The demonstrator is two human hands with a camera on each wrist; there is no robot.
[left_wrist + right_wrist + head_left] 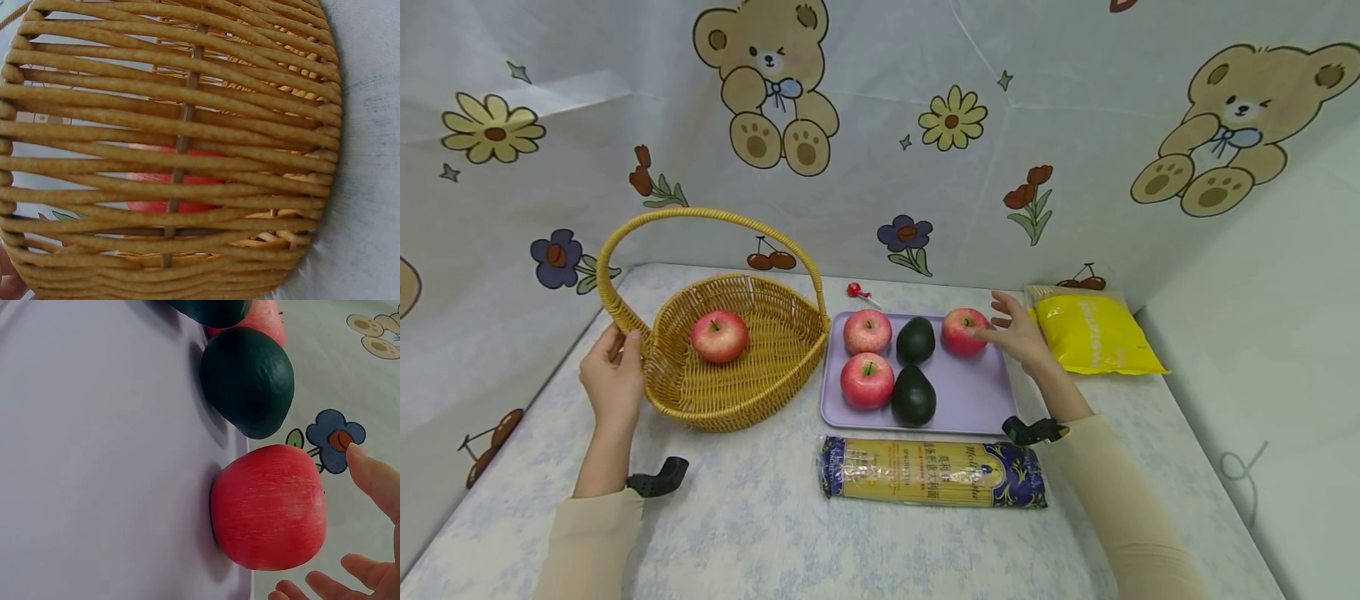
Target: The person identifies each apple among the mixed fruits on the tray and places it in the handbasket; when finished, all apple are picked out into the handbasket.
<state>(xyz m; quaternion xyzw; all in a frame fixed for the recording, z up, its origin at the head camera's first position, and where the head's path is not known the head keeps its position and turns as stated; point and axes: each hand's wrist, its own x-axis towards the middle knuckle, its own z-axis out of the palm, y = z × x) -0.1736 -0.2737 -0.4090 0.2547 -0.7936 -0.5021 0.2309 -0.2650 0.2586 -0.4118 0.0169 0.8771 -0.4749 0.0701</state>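
Head view: the left hand [613, 383] grips the basket [767, 406] at its handle's foot, where a tug could spill the inner apple [720, 337]; the right hand [1024, 340], fingers spread, is beside the tray's [972, 398] right-end apple [960, 327]. Left wrist: weave hides most of the grip. Right wrist: a bump could roll that unheld fruit away.

An avocado [916, 340] crowds the rightmost apple [959, 328], while the tray [972, 390] in front is free
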